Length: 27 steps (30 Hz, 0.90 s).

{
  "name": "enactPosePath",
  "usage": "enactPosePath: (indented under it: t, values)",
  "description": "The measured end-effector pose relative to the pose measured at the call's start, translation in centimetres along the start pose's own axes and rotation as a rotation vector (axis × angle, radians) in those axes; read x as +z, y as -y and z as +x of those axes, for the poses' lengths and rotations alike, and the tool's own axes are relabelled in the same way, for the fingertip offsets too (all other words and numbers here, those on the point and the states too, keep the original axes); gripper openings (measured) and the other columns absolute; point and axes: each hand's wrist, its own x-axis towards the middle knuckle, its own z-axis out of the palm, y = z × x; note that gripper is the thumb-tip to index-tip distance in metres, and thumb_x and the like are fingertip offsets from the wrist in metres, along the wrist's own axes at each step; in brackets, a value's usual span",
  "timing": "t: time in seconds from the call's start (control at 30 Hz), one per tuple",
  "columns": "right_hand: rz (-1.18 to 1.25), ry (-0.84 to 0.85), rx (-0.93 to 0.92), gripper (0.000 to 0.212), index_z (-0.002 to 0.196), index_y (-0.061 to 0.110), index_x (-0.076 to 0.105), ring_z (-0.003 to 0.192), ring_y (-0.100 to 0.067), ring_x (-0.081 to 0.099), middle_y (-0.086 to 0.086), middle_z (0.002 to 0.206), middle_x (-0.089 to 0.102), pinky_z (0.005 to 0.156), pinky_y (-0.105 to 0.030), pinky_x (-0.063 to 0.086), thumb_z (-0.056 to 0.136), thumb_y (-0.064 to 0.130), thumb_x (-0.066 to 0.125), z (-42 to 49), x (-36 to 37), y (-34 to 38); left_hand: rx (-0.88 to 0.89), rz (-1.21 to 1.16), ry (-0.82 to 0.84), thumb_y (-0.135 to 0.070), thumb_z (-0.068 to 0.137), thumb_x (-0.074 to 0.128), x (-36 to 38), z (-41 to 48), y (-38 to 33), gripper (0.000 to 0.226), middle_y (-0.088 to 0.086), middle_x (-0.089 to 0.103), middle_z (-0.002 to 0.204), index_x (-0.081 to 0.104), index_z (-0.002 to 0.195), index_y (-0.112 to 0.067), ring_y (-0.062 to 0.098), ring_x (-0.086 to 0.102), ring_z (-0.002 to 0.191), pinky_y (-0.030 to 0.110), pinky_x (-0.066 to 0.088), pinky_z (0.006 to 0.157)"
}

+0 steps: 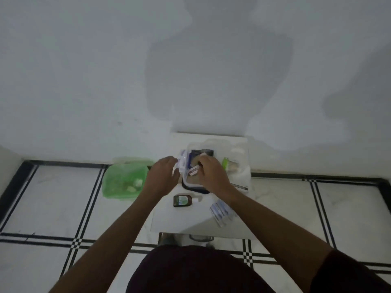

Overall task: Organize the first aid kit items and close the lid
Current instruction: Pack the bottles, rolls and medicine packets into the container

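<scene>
Hands: 2, left hand (164, 176) and right hand (211, 173), both over the kit. Clear plastic container (186, 182): 1, dark-rimmed base, contents approx. 2-3 pkts, too blurred to count properly. Brown antiseptic bottle (182, 200): 1, lying flat on the white table (179, 220) (1). Plaster strips (221, 212): 1 fanned bunch, indiv. count unclear. Green sachet (226, 162): 1. Green bin bag (124, 178): 1, w/ at least 2 white scraps (138, 182) inside. Other white bits at table's far right: no. can't be told.
</scene>
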Motion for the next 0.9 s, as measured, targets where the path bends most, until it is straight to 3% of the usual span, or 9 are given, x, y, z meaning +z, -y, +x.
enactPosePath:
  t: [0.13,0.3,0.43,0.57,0.67,0.77,0.9]
  values:
    - [0.029,0.004,0.123,0.029,0.121,0.011,0.055,0.111,-0.024,0.055,-0.01,0.119,0.062,0.092,-0.034,0.048,0.092,0.013,0.051,-1.9,-0.7,-2.1,-0.036,-0.028,0.1,-0.017,0.088,0.056,1.3,-0.6,-2.0,0.026,0.014,0.064,0.115,0.062,0.111,-0.004,0.033,0.059,0.103,0.039,0.048,0.081]
    - [0.125,-0.025,0.243,0.033,0.122,0.003,0.054,0.112,-0.031,0.053,-0.017,0.118,0.059,0.09,-0.034,0.042,0.089,0.008,0.052,-1.5,-1.9,-3.7,-0.008,-0.056,0.147,-0.018,0.089,0.057,2.3,0.0,-0.8,0.028,0.01,0.065,0.117,0.062,0.113,-0.007,0.029,0.059,0.104,0.037,0.049,0.082]
    - [0.093,-0.095,0.363,0.04,0.126,0.004,0.052,0.119,-0.031,0.05,-0.018,0.126,0.056,0.097,-0.037,0.042,0.086,0.0,0.052,-0.7,-2.2,-5.7,0.12,-0.108,0.176,-0.023,0.084,0.053,3.3,0.2,0.9,0.027,0.008,0.069,0.103,0.066,0.103,-0.009,0.027,0.062,0.093,0.035,0.052,0.073]
    - [0.012,-0.04,0.415,0.048,0.129,0.005,0.048,0.121,-0.033,0.047,-0.018,0.129,0.053,0.097,-0.041,0.044,0.082,0.0,0.054,-0.1,-1.4,-8.5,0.229,-0.084,0.207,-0.035,0.08,0.052,4.3,-0.5,1.5,0.027,0.0,0.071,0.082,0.071,0.087,-0.017,0.021,0.064,0.076,0.028,0.05,0.06]
    - [-0.038,0.048,0.44,0.053,0.131,0.005,0.045,0.124,-0.032,0.045,-0.017,0.132,0.051,0.096,-0.041,0.045,0.079,-0.002,0.055,0.2,-0.2,-10.3,0.254,-0.012,0.326,-0.035,0.072,0.061,6.2,-2.4,1.9,0.017,-0.001,0.069,0.069,0.071,0.076,-0.022,0.023,0.064,0.061,0.027,0.049,0.049]
    - [-0.059,0.123,0.426,0.059,0.135,0.006,0.042,0.128,-0.03,0.042,-0.016,0.137,0.047,0.098,-0.039,0.043,0.078,-0.004,0.056,1.3,1.1,-11.8,0.085,0.016,0.462,-0.031,0.067,0.072,9.3,-3.4,3.4,0.027,0.004,0.072,0.084,0.07,0.09,-0.017,0.027,0.066,0.073,0.03,0.051,0.057]
    - [-0.16,0.134,0.32,0.065,0.133,0.002,0.04,0.132,-0.033,0.037,-0.019,0.139,0.043,0.099,-0.041,0.044,0.072,-0.01,0.059,2.9,2.3,-13.6,0.091,0.045,0.534,-0.023,0.061,0.082,11.8,-2.9,4.2,0.053,0.015,0.069,0.108,0.066,0.108,-0.006,0.034,0.066,0.096,0.042,0.056,0.076]
